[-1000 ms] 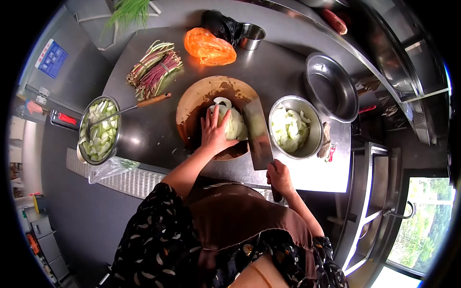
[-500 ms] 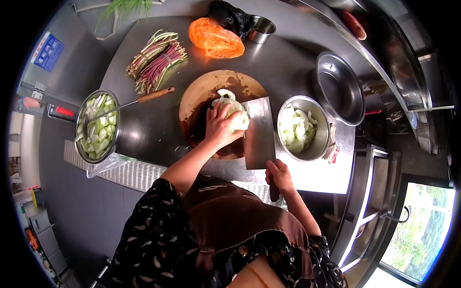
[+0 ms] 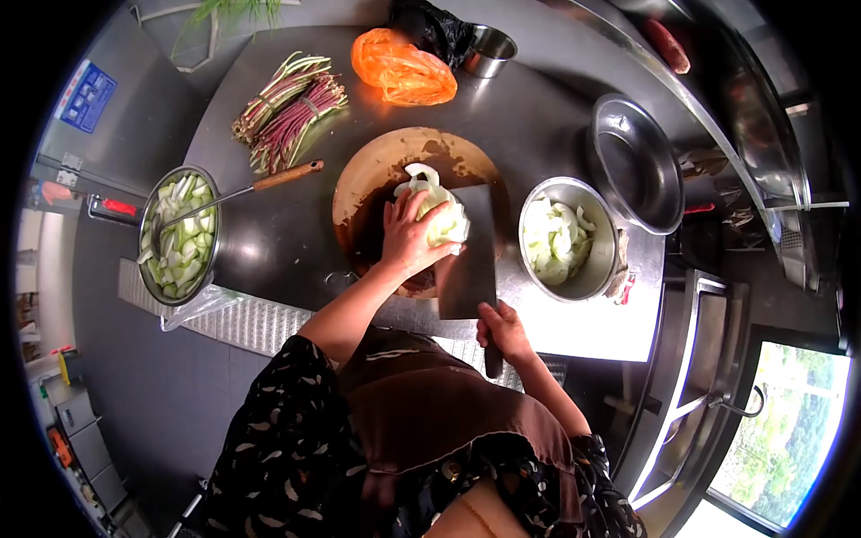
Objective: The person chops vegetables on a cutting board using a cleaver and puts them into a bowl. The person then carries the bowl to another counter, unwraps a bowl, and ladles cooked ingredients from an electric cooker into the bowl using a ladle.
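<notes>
head view: slicing seems to be the step in hand. a pale vegetable is held down on the round chopping block by the left hand, fingers spread and clamped over it. the cleaver is gripped by its handle in the right hand; whether the vegetable is touched by the blade cannot be told. for another stroke, fingertips would have to be kept back. the way to the bowl of slices is crossed by the blade; a ladle handle is pointed blockward from the left.
</notes>
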Available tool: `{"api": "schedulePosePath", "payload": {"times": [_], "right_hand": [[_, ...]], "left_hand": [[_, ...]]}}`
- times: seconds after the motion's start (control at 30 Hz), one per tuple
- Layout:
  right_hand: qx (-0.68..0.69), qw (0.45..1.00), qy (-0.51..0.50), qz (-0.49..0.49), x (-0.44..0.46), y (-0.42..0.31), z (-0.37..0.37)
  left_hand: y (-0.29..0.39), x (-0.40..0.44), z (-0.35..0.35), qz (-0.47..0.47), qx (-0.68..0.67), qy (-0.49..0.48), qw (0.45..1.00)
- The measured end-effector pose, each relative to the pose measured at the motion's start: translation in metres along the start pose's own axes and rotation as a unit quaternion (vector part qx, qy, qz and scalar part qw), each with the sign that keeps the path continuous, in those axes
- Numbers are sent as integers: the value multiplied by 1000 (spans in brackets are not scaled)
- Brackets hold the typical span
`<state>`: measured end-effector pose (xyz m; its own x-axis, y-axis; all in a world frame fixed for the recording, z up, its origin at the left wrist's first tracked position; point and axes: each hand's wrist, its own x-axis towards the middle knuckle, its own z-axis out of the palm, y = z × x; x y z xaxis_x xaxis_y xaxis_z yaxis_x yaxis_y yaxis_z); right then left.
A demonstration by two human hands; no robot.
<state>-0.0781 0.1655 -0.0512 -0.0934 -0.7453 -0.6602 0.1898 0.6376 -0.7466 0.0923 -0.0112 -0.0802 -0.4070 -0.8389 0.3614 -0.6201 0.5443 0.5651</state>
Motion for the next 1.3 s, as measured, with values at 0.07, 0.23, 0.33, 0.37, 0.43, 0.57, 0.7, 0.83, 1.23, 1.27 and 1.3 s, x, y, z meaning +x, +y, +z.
{"api": "schedulePosePath", "payload": {"times": [0.07, 0.23, 0.33, 0.37, 0.43, 0.57, 0.7, 0.83, 1.23, 1.27, 1.3], "right_hand": [[42, 997, -63, 6, 15, 3, 19], [34, 993, -110, -4, 8, 1, 18], [15, 996, -78, -30, -30, -8, -4], [3, 998, -60, -37, -37, -8, -11], [1, 997, -24, -76, -71, -22, -30], [9, 989, 101, -103, -127, -32, -61], [-116, 965, 211, -102, -152, -48, -85], [-109, 951, 268, -110, -167, -52, -99], [33, 984, 98, -148, -144, -40, -101], [8, 987, 70, -144, -131, -41, -92], [-17, 989, 46, -143, -114, -38, -84]], "left_hand": [[-3, 0, -1, 5, -14, 24, 1000], [8, -6, -9, 11, -29, 60, 998], [49, 0, -14, 62, -59, 97, 992], [61, 6, -13, 74, -72, 94, 990], [104, 23, -8, 106, -167, 110, 974], [171, 46, 11, 197, -219, 95, 951], [183, 51, 90, 106, -245, -56, 962], [170, 58, 89, 78, -161, -92, 980], [-47, 26, 1, -175, -79, 197, 961], [-50, 18, 2, -185, -70, 201, 959], [-59, 11, 11, -194, -64, 204, 957]]}}
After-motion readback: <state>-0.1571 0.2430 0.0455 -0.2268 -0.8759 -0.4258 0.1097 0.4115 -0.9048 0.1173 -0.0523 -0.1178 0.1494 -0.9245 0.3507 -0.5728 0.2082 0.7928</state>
